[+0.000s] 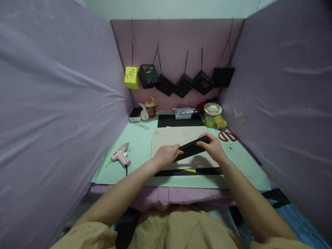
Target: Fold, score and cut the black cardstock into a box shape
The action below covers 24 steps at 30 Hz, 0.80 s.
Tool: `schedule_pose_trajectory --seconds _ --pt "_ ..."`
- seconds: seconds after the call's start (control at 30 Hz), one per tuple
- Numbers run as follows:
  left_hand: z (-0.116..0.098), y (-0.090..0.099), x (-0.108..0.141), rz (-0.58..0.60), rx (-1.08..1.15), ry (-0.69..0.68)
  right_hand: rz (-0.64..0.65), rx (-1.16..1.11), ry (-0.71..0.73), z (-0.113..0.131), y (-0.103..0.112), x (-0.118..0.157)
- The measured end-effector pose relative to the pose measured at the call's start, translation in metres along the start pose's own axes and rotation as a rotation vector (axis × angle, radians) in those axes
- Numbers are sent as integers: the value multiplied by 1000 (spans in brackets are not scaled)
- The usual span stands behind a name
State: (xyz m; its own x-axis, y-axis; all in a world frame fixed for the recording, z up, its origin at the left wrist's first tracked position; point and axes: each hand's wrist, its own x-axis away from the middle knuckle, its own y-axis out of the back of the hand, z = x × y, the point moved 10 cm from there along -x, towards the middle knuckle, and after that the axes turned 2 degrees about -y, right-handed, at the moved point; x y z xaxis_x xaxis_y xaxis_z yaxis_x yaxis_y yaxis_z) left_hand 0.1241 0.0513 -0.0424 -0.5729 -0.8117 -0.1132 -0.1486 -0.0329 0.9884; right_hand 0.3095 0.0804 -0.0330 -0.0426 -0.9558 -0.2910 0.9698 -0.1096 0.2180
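Observation:
A folded piece of black card (192,148) is held slanted between both hands, its right end higher than its left. My left hand (167,154) grips its left end, thumb along the upper edge. Around the right end, my right hand (210,144) is closed with thumb and fingers pinching the card. Beneath them lies a pale board (178,135) with rough edges, and the black card casts a shadow on it. Black sheets (168,120) and a bit of yellow paper (191,170) stick out from under the board.
A pink glue gun (121,155) lies at left with its cord toward me. Red-handled scissors (227,136) and tape rolls (210,121) sit at right. A pen box (183,112) and a red jar (150,108) stand behind. Decorated boxes (148,76) hang at the back; cloth walls flank the table.

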Motion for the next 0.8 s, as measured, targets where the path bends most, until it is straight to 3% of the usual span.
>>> schedule_pose_trajectory --seconds 0.1,0.3,0.4,0.57,0.67,0.8 --pt "-4 8 9 21 138 -22 21 31 54 20 -1 4" --pt "-18 18 9 277 579 -184 53 27 107 41 -6 9" --pt "-15 21 -3 313 532 -171 45 26 140 38 -6 6" --pt "-6 22 -15 221 302 -123 116 -9 144 26 -9 5" --pt "-9 15 -10 247 378 -136 103 -72 62 22 -6 8" --pt "-14 10 1 306 574 -127 96 -97 -4 34 -6 14"
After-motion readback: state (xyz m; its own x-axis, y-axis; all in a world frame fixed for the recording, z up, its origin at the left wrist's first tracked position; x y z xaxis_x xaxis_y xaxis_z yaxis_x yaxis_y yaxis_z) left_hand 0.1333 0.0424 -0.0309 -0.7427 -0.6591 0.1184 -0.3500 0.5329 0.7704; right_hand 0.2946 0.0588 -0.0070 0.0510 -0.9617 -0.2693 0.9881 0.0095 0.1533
